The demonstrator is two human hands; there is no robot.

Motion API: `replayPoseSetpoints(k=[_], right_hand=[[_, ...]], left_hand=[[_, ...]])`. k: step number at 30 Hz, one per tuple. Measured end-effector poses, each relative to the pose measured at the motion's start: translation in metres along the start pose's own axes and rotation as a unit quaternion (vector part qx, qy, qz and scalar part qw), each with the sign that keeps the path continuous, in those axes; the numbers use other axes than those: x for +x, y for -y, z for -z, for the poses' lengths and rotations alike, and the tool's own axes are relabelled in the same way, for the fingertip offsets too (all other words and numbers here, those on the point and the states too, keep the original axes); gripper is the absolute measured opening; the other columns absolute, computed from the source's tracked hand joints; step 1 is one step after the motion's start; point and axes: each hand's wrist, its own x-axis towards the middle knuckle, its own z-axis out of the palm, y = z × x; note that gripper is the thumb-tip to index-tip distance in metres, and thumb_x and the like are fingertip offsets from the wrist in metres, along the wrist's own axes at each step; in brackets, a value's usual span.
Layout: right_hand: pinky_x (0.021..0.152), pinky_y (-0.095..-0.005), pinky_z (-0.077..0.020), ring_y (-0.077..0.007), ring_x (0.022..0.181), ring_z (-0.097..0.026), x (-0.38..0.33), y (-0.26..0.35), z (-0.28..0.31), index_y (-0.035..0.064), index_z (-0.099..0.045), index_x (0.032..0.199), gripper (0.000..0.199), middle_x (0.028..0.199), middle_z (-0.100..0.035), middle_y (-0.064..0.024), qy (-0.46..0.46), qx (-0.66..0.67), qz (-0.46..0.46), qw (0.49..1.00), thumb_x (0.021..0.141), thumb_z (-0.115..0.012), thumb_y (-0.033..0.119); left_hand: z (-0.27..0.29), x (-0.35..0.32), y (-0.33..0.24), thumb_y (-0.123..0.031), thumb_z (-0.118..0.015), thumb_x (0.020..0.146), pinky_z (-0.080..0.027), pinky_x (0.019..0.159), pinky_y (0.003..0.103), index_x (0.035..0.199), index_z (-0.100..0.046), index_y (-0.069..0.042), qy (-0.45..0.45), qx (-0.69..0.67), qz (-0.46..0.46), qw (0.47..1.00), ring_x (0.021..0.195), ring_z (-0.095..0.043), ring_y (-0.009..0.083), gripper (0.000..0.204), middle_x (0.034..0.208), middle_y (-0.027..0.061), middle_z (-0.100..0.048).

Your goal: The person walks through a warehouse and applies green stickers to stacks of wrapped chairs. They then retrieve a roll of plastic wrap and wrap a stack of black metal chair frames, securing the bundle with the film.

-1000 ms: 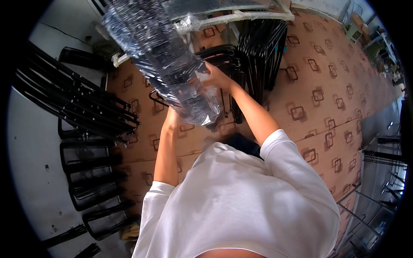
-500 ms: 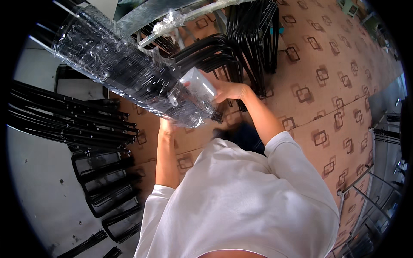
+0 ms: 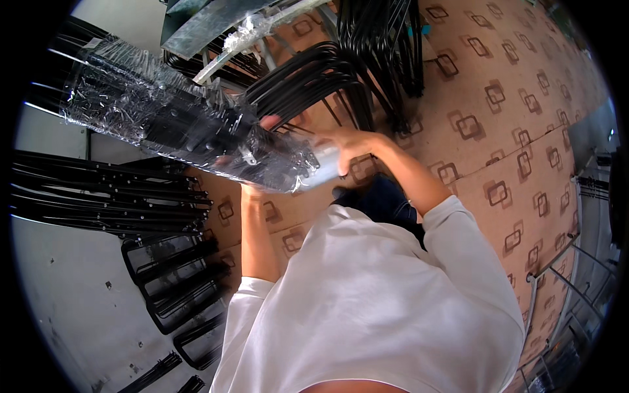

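A: What changed with the wrapped bundle (image 3: 190, 128)?

B: It swung lower, more level. The right hand (image 3: 347, 145) clamps its end; the left hand (image 3: 252, 187) supports underneath, fingers hidden, grip unclear.

A: Meaning?

B: Probably the person is repositioning it.

one plastic-wrapped bundle of black metal parts (image 3: 183, 131), held up. two hands on it: left hand (image 3: 252, 187) under it and mostly hidden, right hand (image 3: 347, 144) at its end. one long stack of black rods (image 3: 105, 193) on the floor at left. about four black rectangular frames (image 3: 173, 281) below that; exact count uncertain. one cluster of curved black tube frames (image 3: 327, 72) above; too overlapped to count.
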Motion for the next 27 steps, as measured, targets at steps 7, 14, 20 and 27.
replayPoseSetpoints(k=[7,14,20,27], right_hand=[[0.080,-0.0279,-0.0413,-0.0219,0.093,-0.052,-0.059,0.068,0.022,0.0012,-0.050,0.112,0.079,0.102,-0.055,-0.0115,0.069,0.071,-0.091,0.991,0.036,-0.067,0.011],[0.089,-0.0289,-0.0368,-0.0227,0.105,-0.048,-0.063,0.110,-0.005,-0.0024,-0.045,0.114,0.074,0.112,-0.051,-0.0153,0.101,0.085,-0.038,0.990,0.046,-0.071,0.011],[0.080,-0.0286,-0.0428,-0.0202,0.093,-0.053,-0.058,0.131,-0.016,-0.0074,-0.040,0.117,0.077,0.102,-0.054,-0.0154,0.066,0.076,-0.099,0.990,0.050,-0.072,0.013],[0.073,-0.0295,-0.0467,-0.0196,0.089,-0.056,-0.056,0.147,-0.008,-0.0097,-0.041,0.117,0.066,0.100,-0.056,-0.0200,0.084,-0.079,-0.087,0.989,0.069,-0.069,0.025]], left_hand=[[0.000,0.017,0.003,-0.056,-0.067,0.064,-0.049,0.083,0.035,0.119,-0.042,0.004,0.045,0.042,-0.004,0.998,0.097,-0.055,0.0237,0.085,0.112,0.0183,-0.052],[0.003,-0.007,0.003,-0.036,-0.058,0.081,-0.045,0.083,0.032,0.117,-0.042,0.001,-0.180,0.210,-0.187,0.943,0.097,-0.053,0.0204,0.054,0.110,0.0145,-0.051],[-0.110,-0.099,-0.029,-0.035,-0.063,0.075,-0.039,0.084,0.036,0.103,-0.049,0.000,-0.119,0.600,-0.276,0.741,0.095,-0.051,0.0242,0.047,0.099,0.0119,-0.052],[-0.131,-0.088,0.000,-0.020,-0.082,0.048,-0.037,0.087,0.043,0.119,-0.039,-0.006,-0.118,0.761,-0.177,0.613,0.102,-0.046,0.0331,0.085,0.115,0.0167,-0.045]])
